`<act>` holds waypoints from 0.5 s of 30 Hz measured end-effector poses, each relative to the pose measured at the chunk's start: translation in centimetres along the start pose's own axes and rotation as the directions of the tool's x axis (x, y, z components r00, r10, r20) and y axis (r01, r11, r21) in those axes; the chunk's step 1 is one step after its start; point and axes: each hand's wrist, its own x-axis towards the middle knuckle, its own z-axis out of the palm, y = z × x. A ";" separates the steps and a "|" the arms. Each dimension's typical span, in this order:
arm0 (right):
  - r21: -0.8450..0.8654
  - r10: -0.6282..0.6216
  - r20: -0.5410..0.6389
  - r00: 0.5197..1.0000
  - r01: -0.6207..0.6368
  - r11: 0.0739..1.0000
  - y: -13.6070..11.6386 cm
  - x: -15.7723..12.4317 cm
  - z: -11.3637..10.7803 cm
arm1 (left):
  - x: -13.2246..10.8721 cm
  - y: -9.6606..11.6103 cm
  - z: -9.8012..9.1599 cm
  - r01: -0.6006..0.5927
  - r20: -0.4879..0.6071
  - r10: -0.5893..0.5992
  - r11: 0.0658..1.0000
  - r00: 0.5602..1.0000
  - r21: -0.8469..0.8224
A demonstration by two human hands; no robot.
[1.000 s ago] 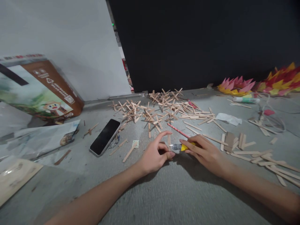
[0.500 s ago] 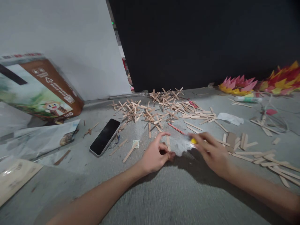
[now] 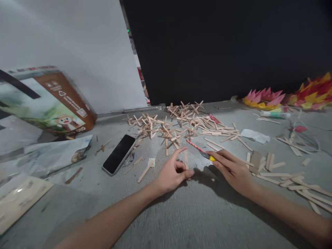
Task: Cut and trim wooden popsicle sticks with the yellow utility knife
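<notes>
One black phone [image 3: 118, 154] lies left of centre on the grey surface [image 3: 181, 214]. Right of it, your left hand [image 3: 169, 175] is half curled, forefinger stretched out, thumb at the near end of a wooden stick [image 3: 186, 159]; whether it grips the stick you cannot tell. Your right hand [image 3: 233, 169] is closed around a yellow-tipped tool [image 3: 210, 157], with loose sticks [image 3: 293, 178] beyond at right.

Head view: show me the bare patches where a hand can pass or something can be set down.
Bare: the grey surface between the two forearms, and the strip below the phone, left of the left hand. Crowded: the stick pile beyond both hands, loose sticks beside the right hand holding a yellow tool, papers at left.
</notes>
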 end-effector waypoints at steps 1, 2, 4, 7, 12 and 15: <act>0.009 0.004 -0.010 1.000 -0.004 1.000 0.0 0.1 0.0 | 0.0 0.0 0.0 0.002 -0.001 -0.002 1.000 1.000 0.002; 0.016 0.007 -0.017 1.000 -0.006 1.000 0.0 0.2 0.0 | 0.0 0.0 0.0 0.004 -0.006 -0.003 1.000 1.000 0.004; 0.021 0.001 -0.024 1.000 -0.001 1.000 0.0 0.3 0.0 | 0.0 -0.1 0.0 0.004 -0.012 -0.004 1.000 1.000 0.010; 0.021 -0.014 -0.017 1.000 0.014 1.000 0.0 0.3 0.0 | 0.1 -0.4 0.0 0.009 -0.011 -0.008 1.000 1.000 0.013; 0.027 -0.034 0.004 0.999 0.034 0.999 -0.4 0.4 -0.1 | 0.2 -0.5 0.0 -0.004 0.002 0.004 1.000 1.000 0.013; 0.040 -0.048 0.007 0.999 0.047 0.998 -0.7 0.5 -0.2 | 0.2 -0.3 0.0 0.007 -0.005 -0.007 1.000 1.000 0.011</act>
